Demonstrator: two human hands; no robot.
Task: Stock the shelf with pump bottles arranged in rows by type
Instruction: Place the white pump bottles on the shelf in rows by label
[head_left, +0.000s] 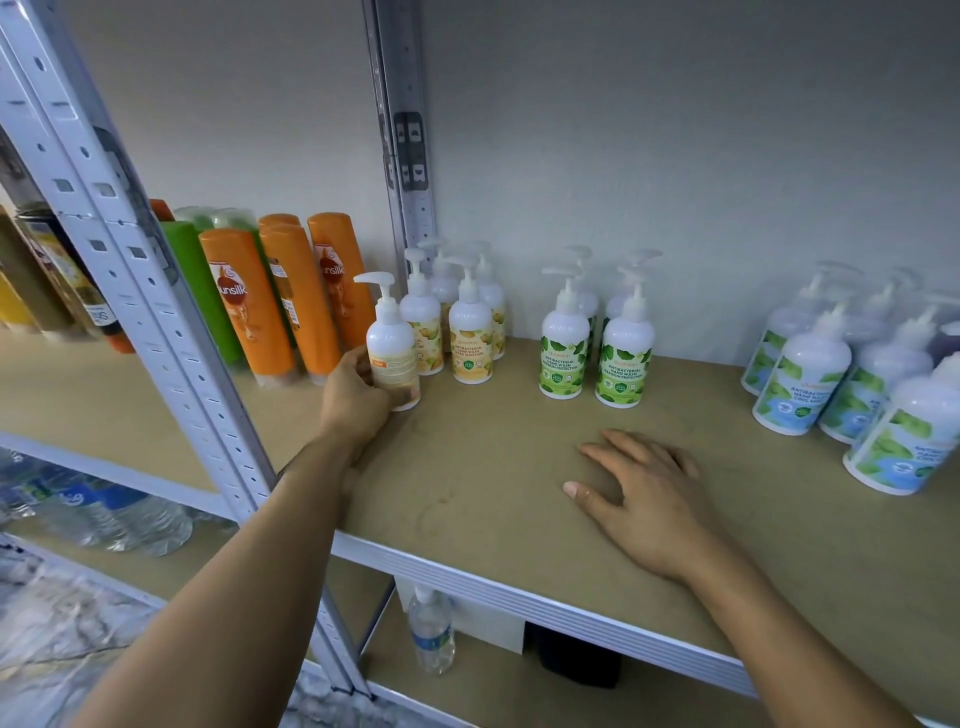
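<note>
Fingers of the left hand (356, 397) are curling round a yellow-label bottle (392, 345), fronting its matching row (470, 335) just beyond them; right hand (644, 493) is resting on the shelf (483, 467), fingers loosely spread, likely bracing.

Held pump bottle (390, 340): lower left side hidden behind left hand (353, 400). Rear yellow-label bottles (441, 285) and rear green-label bottles (588, 306) mostly covered by front ones. Blue-label bottles (802, 384) blurred, rightmost cut by frame edge. Dark bottles (52, 275) far left blurred, partly behind upright (156, 312). Black object (579, 662) half hidden under shelf (493, 467). Small label print unreadable.
</note>
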